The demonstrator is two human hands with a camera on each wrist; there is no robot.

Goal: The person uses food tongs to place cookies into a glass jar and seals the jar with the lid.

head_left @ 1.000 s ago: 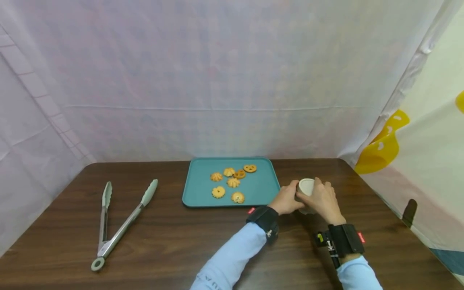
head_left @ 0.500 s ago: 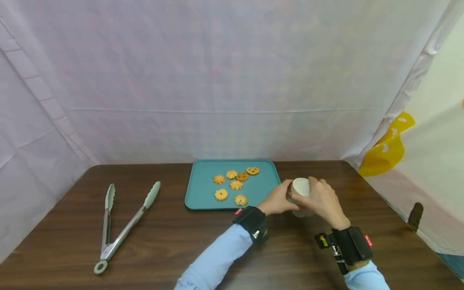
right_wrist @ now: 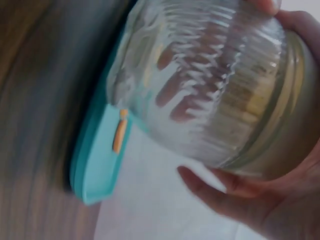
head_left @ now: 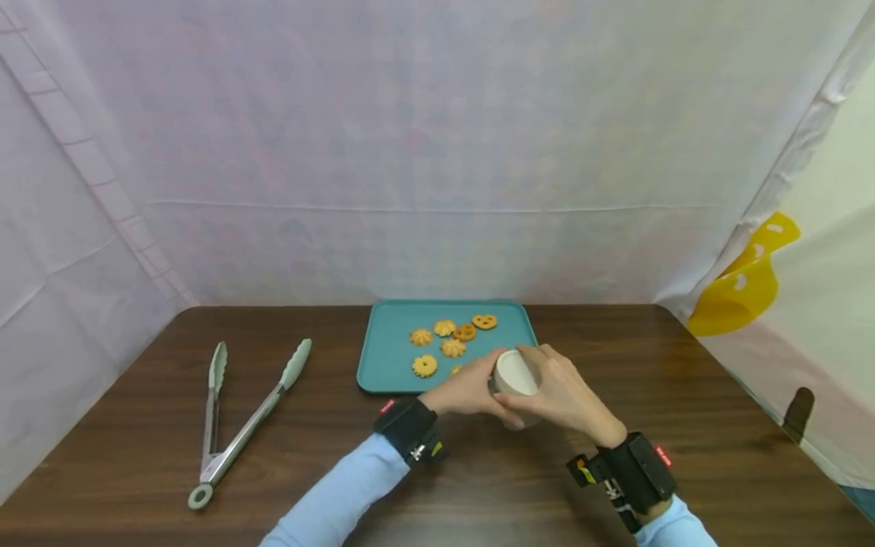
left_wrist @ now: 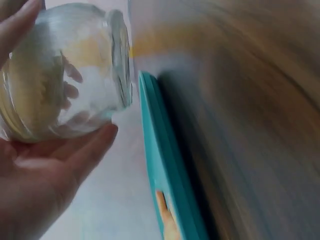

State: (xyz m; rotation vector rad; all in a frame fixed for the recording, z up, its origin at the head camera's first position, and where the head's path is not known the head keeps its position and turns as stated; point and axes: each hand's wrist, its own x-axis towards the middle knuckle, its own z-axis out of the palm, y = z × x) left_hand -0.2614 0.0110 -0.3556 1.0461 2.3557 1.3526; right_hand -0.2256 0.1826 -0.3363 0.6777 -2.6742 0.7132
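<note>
Both hands hold a clear glass jar (right_wrist: 200, 85) with a white lid (head_left: 516, 372), above the table by the tray's front right corner. My left hand (head_left: 465, 391) grips the jar from the left, and my right hand (head_left: 567, 391) holds its right side near the lid. In the left wrist view, the fingers of the far hand show through the ribbed glass. The teal tray (head_left: 383, 365) carries several flower-shaped cookies (head_left: 424, 366) and two pretzel-shaped ones (head_left: 484, 322). My left hand overlaps the front cookie in the head view.
Spread metal tongs (head_left: 239, 441) with pale tips lie on the dark wooden table (head_left: 328, 471) at the left. White cloth (head_left: 410, 152) hangs behind the table. A yellow pattern (head_left: 741, 285) shows on the cloth at the right.
Both hands have carried the jar left, from beside the tray to its front right corner. The tongs stay put; the head view has shifted slightly.
</note>
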